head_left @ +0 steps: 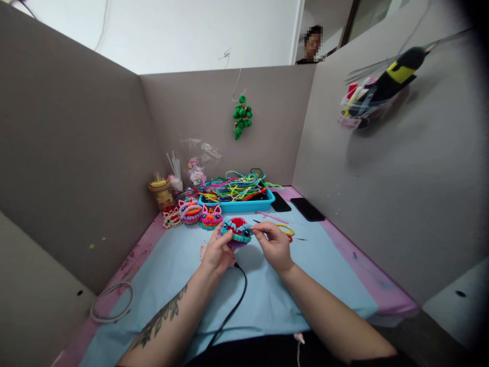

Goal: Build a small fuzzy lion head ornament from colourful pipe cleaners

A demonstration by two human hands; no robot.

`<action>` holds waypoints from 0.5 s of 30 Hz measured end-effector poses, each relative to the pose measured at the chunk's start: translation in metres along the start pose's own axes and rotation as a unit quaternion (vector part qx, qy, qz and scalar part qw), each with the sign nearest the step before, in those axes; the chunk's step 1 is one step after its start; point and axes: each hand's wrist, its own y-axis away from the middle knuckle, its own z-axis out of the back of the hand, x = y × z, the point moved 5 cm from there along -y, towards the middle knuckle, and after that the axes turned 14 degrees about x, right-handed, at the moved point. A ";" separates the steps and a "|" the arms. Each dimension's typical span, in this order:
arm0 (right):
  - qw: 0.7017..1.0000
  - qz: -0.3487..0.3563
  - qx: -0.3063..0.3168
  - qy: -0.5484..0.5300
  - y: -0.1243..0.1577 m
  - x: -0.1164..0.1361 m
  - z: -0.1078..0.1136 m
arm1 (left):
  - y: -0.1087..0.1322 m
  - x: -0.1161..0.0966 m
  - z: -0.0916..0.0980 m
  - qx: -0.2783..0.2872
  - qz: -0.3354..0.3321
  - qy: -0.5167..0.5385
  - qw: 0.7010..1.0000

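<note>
A pipe-cleaner lion head (237, 231) is gripped by the left hand (216, 252) and pinched at its side by the right hand (274, 245), just in front of the blue tray (244, 206) of pipe cleaners (237, 186).

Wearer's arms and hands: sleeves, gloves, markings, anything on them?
Both forearms are bare, with no sleeves or gloves. The left hand has a dark leafy vine tattoo along its forearm. The right hand and its forearm show no markings. No rings or watch visible.
</note>
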 end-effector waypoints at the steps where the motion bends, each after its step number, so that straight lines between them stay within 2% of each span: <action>1: 1.000 -0.004 -0.005 -0.014 0.000 -0.001 0.000 | 0.000 0.000 0.000 0.001 0.000 0.000 1.000; 4: 0.997 -0.029 -0.018 -0.063 0.001 -0.003 -0.002 | 0.000 0.000 -0.001 0.000 0.002 0.001 1.000; 9: 0.991 -0.070 0.002 -0.117 -0.001 -0.008 -0.004 | 0.001 -0.001 -0.003 -0.002 0.009 0.006 1.000; 15: 0.990 -0.057 -0.004 -0.127 0.000 -0.006 -0.001 | 0.000 -0.001 -0.002 0.006 0.007 0.014 1.000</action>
